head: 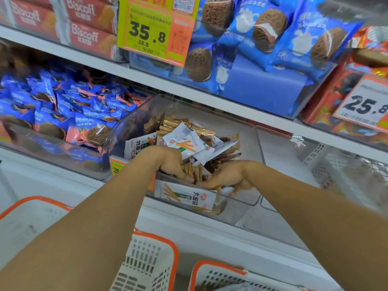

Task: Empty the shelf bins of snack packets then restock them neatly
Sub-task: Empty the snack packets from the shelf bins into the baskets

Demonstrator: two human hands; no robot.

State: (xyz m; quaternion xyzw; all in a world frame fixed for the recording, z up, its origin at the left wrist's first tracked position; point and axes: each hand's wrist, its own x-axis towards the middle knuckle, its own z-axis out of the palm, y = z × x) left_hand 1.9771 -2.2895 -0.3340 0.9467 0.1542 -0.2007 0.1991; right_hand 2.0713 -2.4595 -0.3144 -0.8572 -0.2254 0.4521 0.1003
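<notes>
Both your hands are down in the clear plastic bin [247, 164] on the lower shelf. Your left hand [171, 163] curls its fingers around a bunch of thin brown stick packets [194, 172] at the bin's near wall, and your right hand [227, 178] pinches the same bunch from the right. Those sticks stand roughly upright, long axes running near to far. Behind them, flat white packets [186, 141] lie jumbled with glossy gold-brown ones, pointing every way. One white packet [186, 195] lies pressed against the near wall, its long axis left to right. Left of this bin, another holds crinkly blue cookie packets [63, 106]. White slotted baskets [147, 263] with orange rims sit nearest you.
</notes>
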